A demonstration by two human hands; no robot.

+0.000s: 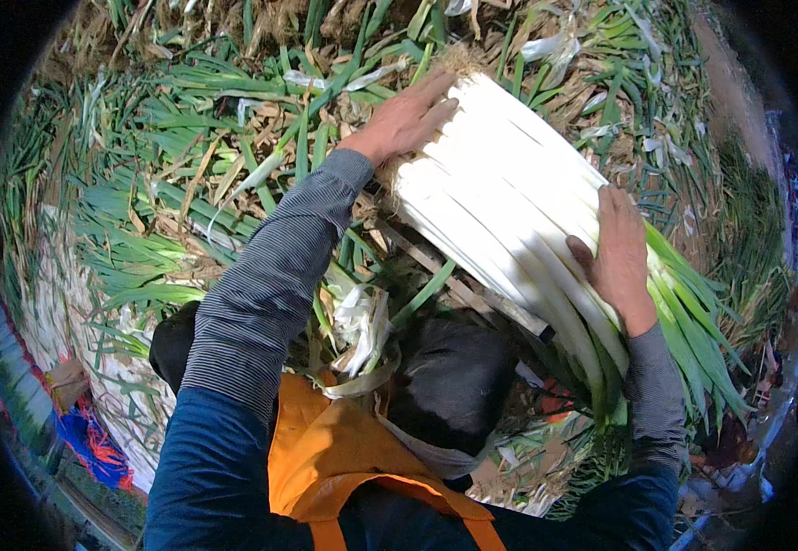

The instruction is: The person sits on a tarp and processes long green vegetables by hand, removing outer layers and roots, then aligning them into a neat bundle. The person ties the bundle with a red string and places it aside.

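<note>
A broad bundle of long green onions (pixel 502 165) lies slantwise in front of me, its white stalks side by side in bright sun. Its roots point to the upper left and its green leaves to the lower right. My left hand (pixel 409 120) rests against the root end, fingers stretched along the edge. My right hand (pixel 616 258) lies flat over the stalks where white turns to green, thumb apart from the fingers. Neither hand is closed around the bundle. A wooden bar (pixel 468 293) shows beneath the bundle.
Loose green onion leaves (pixel 185 151) and dry husks cover the ground at the left and top. Peeled pale skins (pixel 361 324) hang by the orange apron (pixel 343 454). More onion stalks (pixel 750 227) lie at the far right. Blue and red plastic (pixel 92 444) is at the lower left.
</note>
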